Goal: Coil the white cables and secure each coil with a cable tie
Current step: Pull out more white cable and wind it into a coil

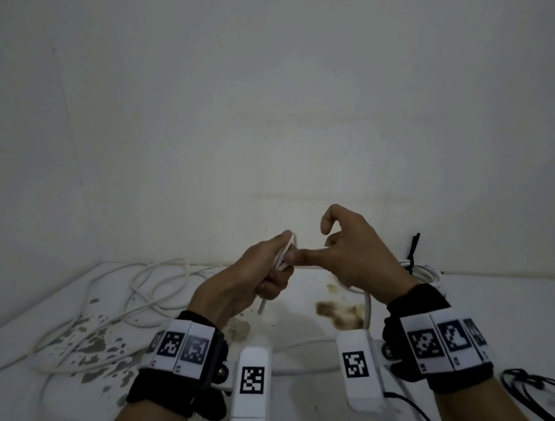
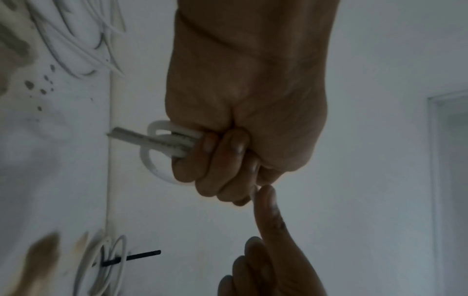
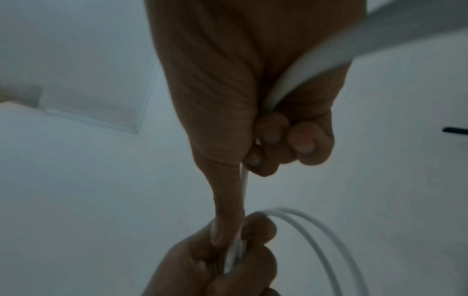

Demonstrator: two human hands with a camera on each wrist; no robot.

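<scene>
My left hand (image 1: 269, 273) is raised above the table and grips a small bundle of white cable loops (image 2: 164, 148) in a fist. My right hand (image 1: 347, 252) is just to its right, its lower fingers (image 3: 291, 138) curled round the same white cable (image 3: 278, 86), which drops toward the table (image 1: 367, 304). The right thumb (image 2: 266, 210) stretches across and touches the left fist. The right index finger is lifted and bent. Two loops (image 3: 319, 232) arc out of the left hand (image 3: 228, 270). At the back right lies a coiled white cable (image 1: 426, 273) with a black cable tie (image 1: 413, 249) around it.
The white table (image 1: 289, 329) has brown stains (image 1: 336, 312) in the middle and grey chipped spots at the left. Loose white cables (image 1: 153, 287) lie tangled at the left. Black cords (image 1: 527, 387) lie at the near right corner. A white wall stands close behind.
</scene>
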